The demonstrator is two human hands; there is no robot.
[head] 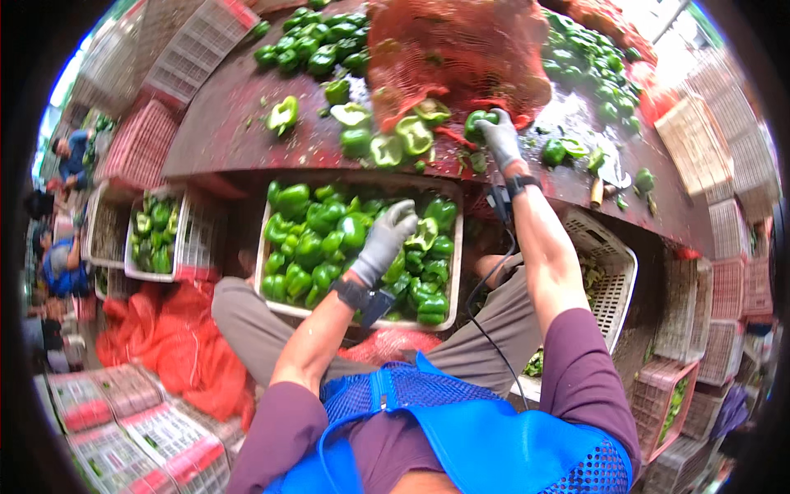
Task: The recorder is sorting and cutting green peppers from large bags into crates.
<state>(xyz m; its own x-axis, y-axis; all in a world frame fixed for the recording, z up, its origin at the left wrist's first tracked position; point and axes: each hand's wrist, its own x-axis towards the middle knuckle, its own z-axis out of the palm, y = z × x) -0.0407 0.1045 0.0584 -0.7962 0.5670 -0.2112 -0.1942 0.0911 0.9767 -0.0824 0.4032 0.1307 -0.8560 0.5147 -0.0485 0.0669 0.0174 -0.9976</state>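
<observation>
My right hand (500,137), in a grey glove, grips a whole green bell pepper (479,128) at the near edge of a red mesh sack (457,55) on the table. My left hand (389,238), also gloved, hovers over a white plastic crate (458,272) full of green peppers (311,247). Its fingers are loosely curled, and I see no pepper in them. A halved pepper (423,234) lies in the crate right beside it. Several cut pepper halves (412,136) rest on the table in front of the sack.
Pepper heaps cover the table (216,123) at back left (324,40) and right (592,68). A wooden-handled tool (597,192) lies near its right edge. Crates stand on both sides, including a tilted one (611,284) by my right leg. A black cable (478,315) hangs from my right wrist.
</observation>
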